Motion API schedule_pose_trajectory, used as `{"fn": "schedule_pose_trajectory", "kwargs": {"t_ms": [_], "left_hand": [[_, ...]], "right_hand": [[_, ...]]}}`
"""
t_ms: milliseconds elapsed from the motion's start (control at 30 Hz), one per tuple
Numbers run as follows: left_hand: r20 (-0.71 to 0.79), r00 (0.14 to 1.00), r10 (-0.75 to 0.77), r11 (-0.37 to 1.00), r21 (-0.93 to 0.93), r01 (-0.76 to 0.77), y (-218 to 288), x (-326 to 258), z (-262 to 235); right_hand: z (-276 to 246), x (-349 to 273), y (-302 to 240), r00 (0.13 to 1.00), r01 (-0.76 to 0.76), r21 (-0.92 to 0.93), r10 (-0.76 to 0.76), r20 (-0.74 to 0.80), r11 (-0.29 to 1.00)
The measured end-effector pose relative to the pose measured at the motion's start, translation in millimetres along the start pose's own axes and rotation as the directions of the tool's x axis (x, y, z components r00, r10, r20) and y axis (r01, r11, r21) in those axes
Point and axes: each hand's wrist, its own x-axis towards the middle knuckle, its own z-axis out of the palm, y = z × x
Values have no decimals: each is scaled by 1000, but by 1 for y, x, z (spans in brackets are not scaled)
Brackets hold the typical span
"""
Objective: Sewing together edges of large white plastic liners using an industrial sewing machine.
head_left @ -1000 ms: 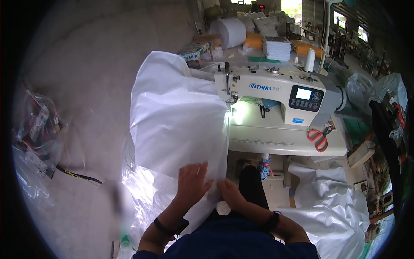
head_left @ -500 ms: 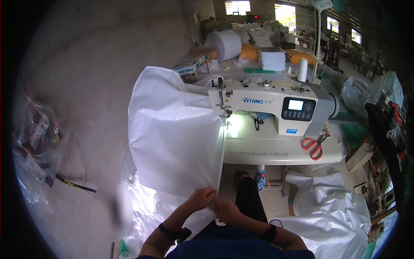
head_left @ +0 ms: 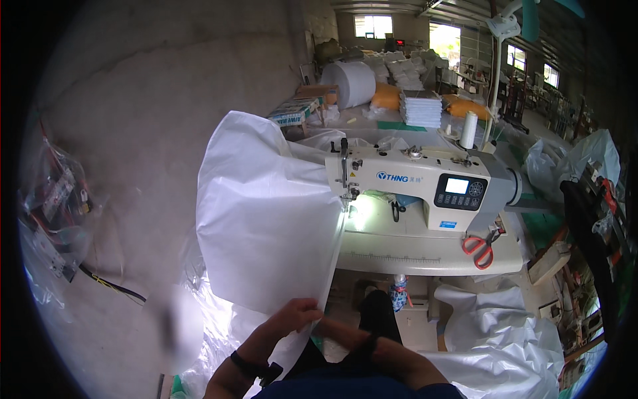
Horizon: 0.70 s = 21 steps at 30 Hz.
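Observation:
A large white sheet (head_left: 269, 213), smooth and slightly glossy like woven plastic, hangs from the needle area of the sewing machine (head_left: 419, 169) down toward my lap. Its right edge runs nearly straight from under the lit presser foot to my hands. My left hand (head_left: 298, 314) is closed on that edge low down, thumb and fingers pinched together. Just right of it and lower, my right hand (head_left: 335, 332) is smeared by motion, and its fingers cannot be made out. Both wrists carry dark bands.
Red-handled scissors (head_left: 478, 251) lie on the machine bed's right end, small black thread snips (head_left: 397, 211) under the arm. A white thread cone (head_left: 469, 130) stands behind. More white sheeting (head_left: 498, 332) is heaped at lower right. A grey wall (head_left: 166, 86) rises at left.
The view has tilted up a little, so the machine sits lower in the picture. My right hand has shifted left and lower, blurring, while the left keeps to the sheet's edge.

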Motion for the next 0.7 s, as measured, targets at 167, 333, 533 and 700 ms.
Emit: {"fn": "schedule_pose_trajectory", "kwargs": {"t_ms": [167, 333, 533, 700], "left_hand": [[-40, 984, -174, 985, 0, 174, -18, -4, -6], [-95, 995, 32, 999, 8, -32, -49, -1, 13], [-154, 968, 196, 978, 109, -180, -55, 2, 14], [-201, 956, 216, 974, 113, -196, -51, -4, 15]], "right_hand": [[35, -18, 35, 918, -3, -390, 157, 364, 921], [-66, -9, -11, 988, -157, -877, 69, -141, 453], [-122, 58, -85, 776, -539, -763, -144, -615, 356], [-104, 87, -67, 794, -578, -806, -143, -591, 123]]}}
